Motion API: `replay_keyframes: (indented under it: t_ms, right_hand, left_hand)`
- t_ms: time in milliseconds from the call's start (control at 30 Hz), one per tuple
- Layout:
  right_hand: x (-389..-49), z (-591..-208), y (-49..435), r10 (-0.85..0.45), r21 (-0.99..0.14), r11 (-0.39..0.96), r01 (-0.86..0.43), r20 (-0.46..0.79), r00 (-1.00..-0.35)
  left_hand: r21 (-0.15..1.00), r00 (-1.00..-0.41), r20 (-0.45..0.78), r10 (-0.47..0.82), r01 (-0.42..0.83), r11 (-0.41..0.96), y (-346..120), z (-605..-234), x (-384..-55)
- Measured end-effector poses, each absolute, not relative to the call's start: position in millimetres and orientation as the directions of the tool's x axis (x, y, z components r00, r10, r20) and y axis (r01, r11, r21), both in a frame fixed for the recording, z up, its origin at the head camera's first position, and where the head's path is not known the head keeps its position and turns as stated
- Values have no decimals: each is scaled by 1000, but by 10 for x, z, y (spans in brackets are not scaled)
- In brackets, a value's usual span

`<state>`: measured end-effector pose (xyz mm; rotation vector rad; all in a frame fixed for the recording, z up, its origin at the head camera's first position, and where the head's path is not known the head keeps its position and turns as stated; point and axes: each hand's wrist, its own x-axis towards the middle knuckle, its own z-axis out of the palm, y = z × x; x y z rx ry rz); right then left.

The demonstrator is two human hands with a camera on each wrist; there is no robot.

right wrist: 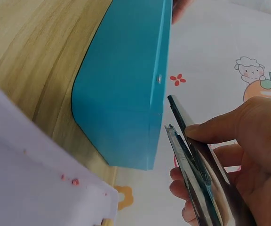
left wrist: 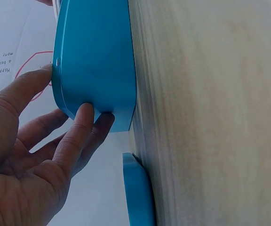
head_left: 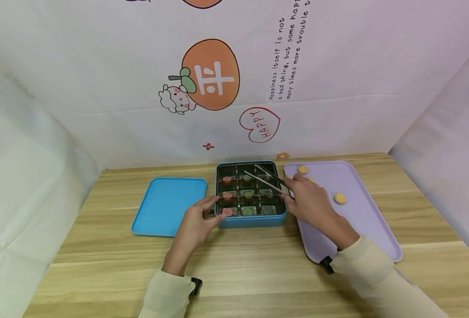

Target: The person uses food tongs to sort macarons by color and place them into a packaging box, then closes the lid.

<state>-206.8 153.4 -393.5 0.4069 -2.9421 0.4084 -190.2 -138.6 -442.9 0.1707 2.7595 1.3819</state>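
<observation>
A blue tin box (head_left: 251,221) holds a clear divided insert. Pink macarons (head_left: 227,212) sit in its left column and green macarons (head_left: 247,212) in its middle column. At the box's left side is my left hand (head_left: 196,222), its thumb by the front corner. In the left wrist view, its extended fingers (left wrist: 81,123) touch the blue wall. My right hand (head_left: 309,201) grips metal tongs (head_left: 264,180) from the right. The tongs' two tips stand apart over the insert, with nothing visible between them. The right wrist view shows the thumb pressing along one arm of the tongs.
A lilac tray (head_left: 371,221) right of the box bears yellow macarons (head_left: 340,198), one partly hidden behind my right hand. Reddish crumbs (right wrist: 75,181) lie on the tray. Left of the box lies a flat blue lid (head_left: 168,205). A printed white cloth (head_left: 139,132) hangs behind the wooden table (head_left: 250,269).
</observation>
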Motion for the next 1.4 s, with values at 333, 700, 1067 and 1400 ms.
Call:
replay_keyframes:
  t_ms: [333,700,1067,1400]
  right_hand:
    - [-1885,-3922,1872,-185,-273,934,-229,180,-966]
    - [-1624,-3981,2379,-149,-239,949,-206,237,-960]
    - [-1435,-4187,2895,-76,-226,968,-111,161,-984]
    - [-1314,-4307,3107,-31,-216,974,-66,163,-986]
  left_hand:
    - [799,-992,14,125,86,595,-1376,-4434,-1896]
    - [803,-993,0,120,71,591,-1387,-4431,-1891]
    - [806,-992,-13,122,61,588,-1376,-4427,-1896]
    - [826,-992,-4,126,68,560,-1366,-4421,-1905]
